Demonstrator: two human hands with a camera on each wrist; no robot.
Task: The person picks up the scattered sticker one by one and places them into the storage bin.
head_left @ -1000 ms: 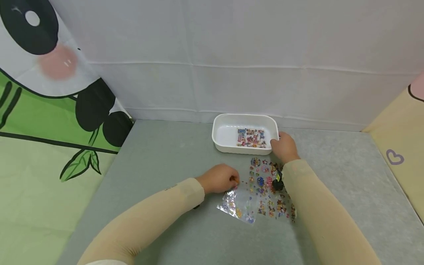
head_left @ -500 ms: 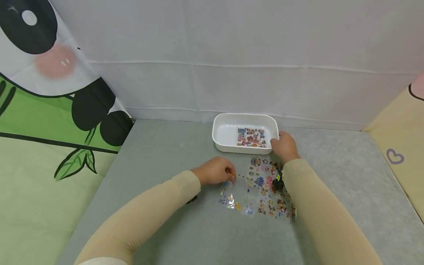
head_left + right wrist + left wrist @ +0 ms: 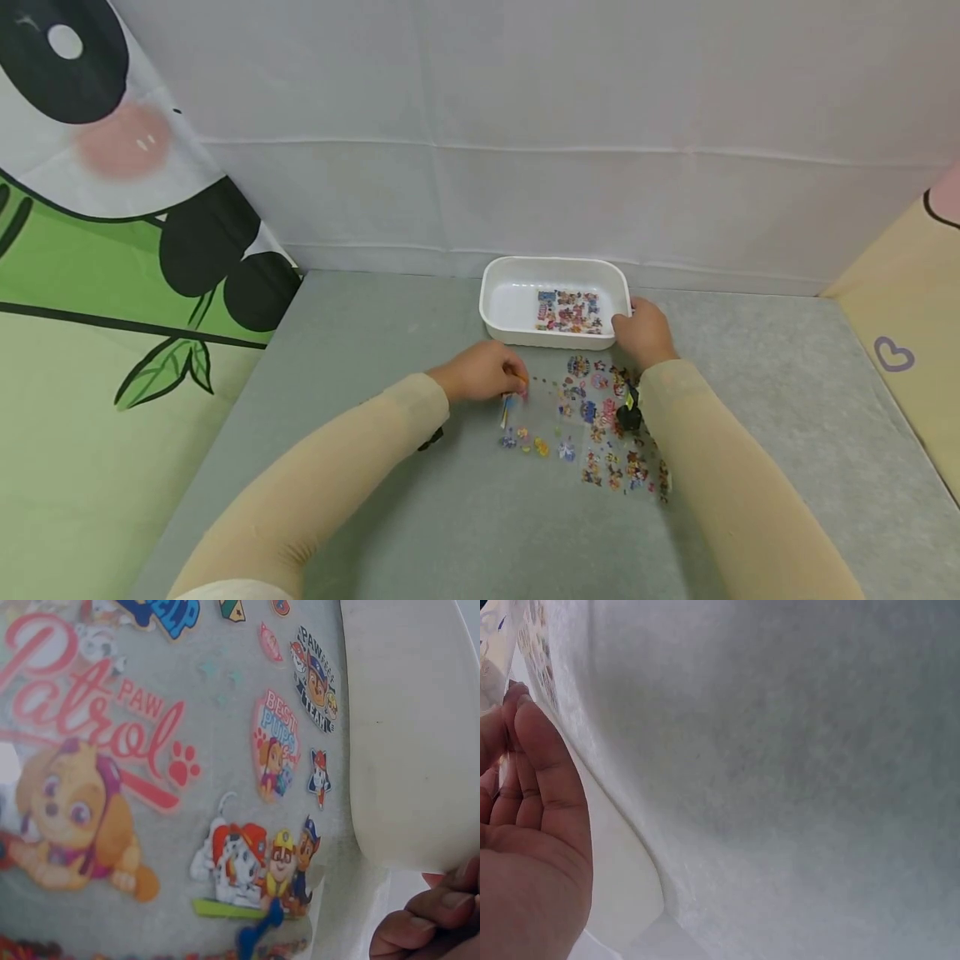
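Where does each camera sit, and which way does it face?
Head: on the head, facing forward and down at the tray, sticker sheets and table; sleeves, left hand and right hand show.
Left wrist: on that wrist, facing the table; left hand shows at left.
Right wrist: on that wrist, facing sticker sheets and tray; right fingers show, lower right.
Shared: head and right wrist both show tray and sticker sheets.

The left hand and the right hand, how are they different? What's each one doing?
The left hand pinches a clear sticker sheet, while the right hand grips the white tray. In the head view, the left hand is in front of the tray, while the right hand is at its right end. Both hands are bare and come out of beige sleeves.
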